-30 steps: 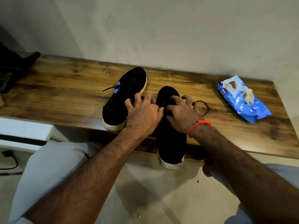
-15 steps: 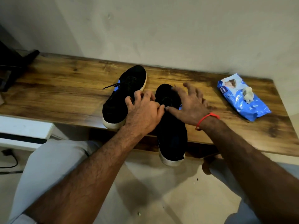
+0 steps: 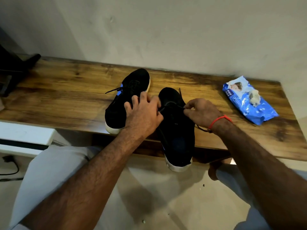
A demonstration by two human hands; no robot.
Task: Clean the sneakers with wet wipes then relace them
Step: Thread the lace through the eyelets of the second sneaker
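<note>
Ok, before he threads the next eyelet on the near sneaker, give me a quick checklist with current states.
1. Lace end in hand: ok. The right hand pinches the black lace above the near sneaker.
2. Sneaker steadied: ok. The left hand rests across both shoes at the near sneaker's opening.
3. Sneaker seated on the wooden shelf: not ok. Its heel hangs over the front edge.
4. Lace free of tangles: cannot tell; it is black on black.
5. Far sneaker laced: cannot tell; one lace end trails off its left side.
6. Wipes pack out of the way: ok, off to the right.
</note>
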